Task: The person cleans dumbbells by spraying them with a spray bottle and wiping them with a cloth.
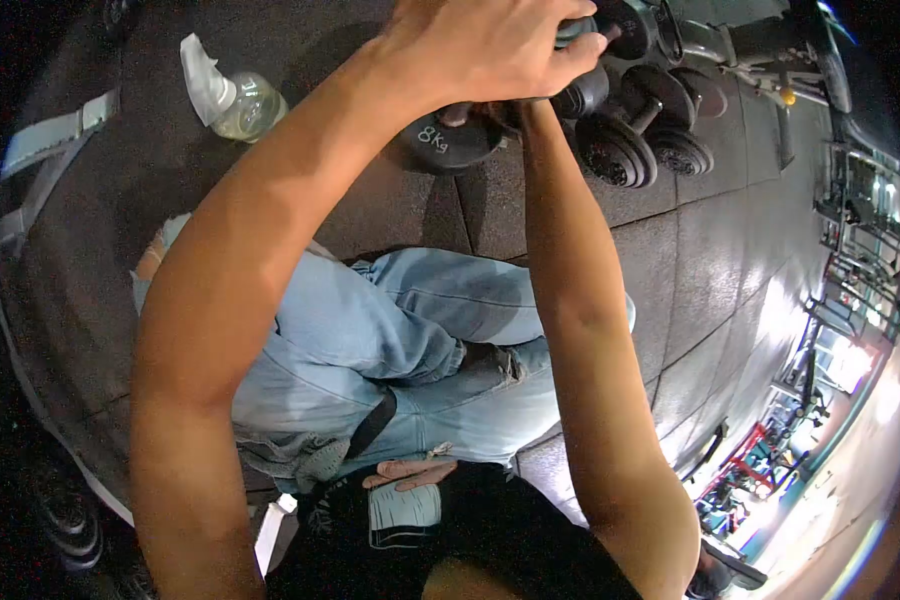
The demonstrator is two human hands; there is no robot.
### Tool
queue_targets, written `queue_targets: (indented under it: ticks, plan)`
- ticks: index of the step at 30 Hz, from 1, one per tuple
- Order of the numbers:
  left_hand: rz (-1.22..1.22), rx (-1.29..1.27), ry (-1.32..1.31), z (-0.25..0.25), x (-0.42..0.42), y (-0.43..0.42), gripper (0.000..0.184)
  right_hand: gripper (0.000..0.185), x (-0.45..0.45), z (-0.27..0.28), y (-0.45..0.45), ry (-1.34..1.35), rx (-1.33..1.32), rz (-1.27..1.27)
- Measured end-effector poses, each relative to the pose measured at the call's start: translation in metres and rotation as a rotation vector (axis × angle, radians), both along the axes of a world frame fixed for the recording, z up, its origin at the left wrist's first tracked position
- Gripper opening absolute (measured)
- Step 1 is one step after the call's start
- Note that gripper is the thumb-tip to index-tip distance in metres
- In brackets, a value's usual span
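Note:
At the top edge, my left hand [495, 45] has its thumb and a finger bent around the grey rounded end of a dumbbell [584, 92]. My right hand is mostly hidden beneath the left one; only its wrist [538, 115] and some shadowed fingertips show. Those fingertips lie by a black round weight marked 8Kg [440, 148], and what they hold cannot be made out. To the left, a clear spray bottle [250, 105] with a white trigger head and yellowish liquid is on the floor.
Several more dumbbells [615, 150] lie to the right of my hands. My bent legs in light blue jeans [450, 300] rest on dark rubber floor tiles [710, 230]. A metal frame [60, 135] stands at left, and gym machines [770, 440] line the far right.

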State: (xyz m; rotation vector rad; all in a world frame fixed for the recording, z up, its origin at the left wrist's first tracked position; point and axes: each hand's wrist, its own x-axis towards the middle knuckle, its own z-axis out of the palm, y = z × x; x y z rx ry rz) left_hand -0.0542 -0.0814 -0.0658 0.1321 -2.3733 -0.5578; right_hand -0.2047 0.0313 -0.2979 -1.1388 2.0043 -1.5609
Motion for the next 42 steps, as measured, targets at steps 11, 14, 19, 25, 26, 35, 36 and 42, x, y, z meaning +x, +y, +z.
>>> queue_targets:
  ticks: [11, 14, 19, 25, 26, 35, 36, 42]
  plan:
    - [0.024, -0.005, 0.033, -0.005, 0.015, 0.025, 0.042, 0.058, 0.068, 0.097, 0.111, -0.63, 0.042, -0.475]
    - [-0.029, 0.06, 0.244, -0.01, 0.024, 0.033, 0.048, 0.058, 0.091, 0.166, 0.146, -0.86, -0.285, -0.668]
    - [0.087, 0.185, 0.405, -0.033, 0.04, 0.049, 0.058, 0.025, 0.114, 0.238, 0.113, 0.064, -0.175, -0.571]
    - [0.088, 1.631, 0.376, -0.056, 0.07, 0.079, 0.083, 0.052, 0.121, 0.247, 0.015, 0.957, 0.263, -0.07]
    - [0.135, 1.728, 0.416, -0.055, 0.073, 0.082, 0.085, 0.052, 0.115, 0.254, 0.007, 0.931, 0.322, 0.0]
    - [-0.573, 2.203, 0.414, -0.055, 0.107, 0.073, 0.081, 0.039, 0.134, 0.251, -0.033, 1.006, 0.546, -0.015]
    - [-0.297, 2.189, 0.456, -0.035, 0.106, 0.088, 0.08, 0.04, 0.134, 0.248, -0.029, 1.028, 0.508, 0.145]
    - [-0.383, 2.18, 0.421, -0.045, 0.107, 0.076, 0.075, 0.061, 0.055, 0.266, -0.016, 0.341, 0.591, -0.103]
